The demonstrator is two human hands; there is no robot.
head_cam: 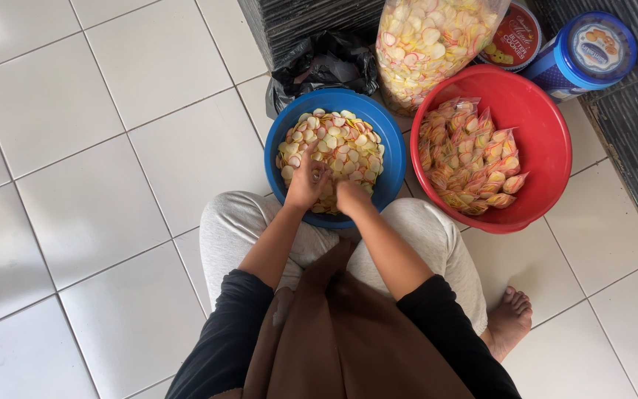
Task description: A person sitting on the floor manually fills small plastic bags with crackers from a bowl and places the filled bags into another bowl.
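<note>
Crackers (337,144): pale, pink-and-yellow-edged, heaped.

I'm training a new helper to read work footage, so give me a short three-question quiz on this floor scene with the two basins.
1. True or false: both hands, the left hand and the right hand, are at the round blue plastic basin.
2. What fills the round red plastic basin?
A. loose chips
B. small sealed clear packets of chips
C. nothing
3. Fill in: behind the two basins stands a large clear plastic bag of pale, pink-edged ____.

Key
1. True; they rest among the loose round chips.
2. B.
3. chips.
</note>
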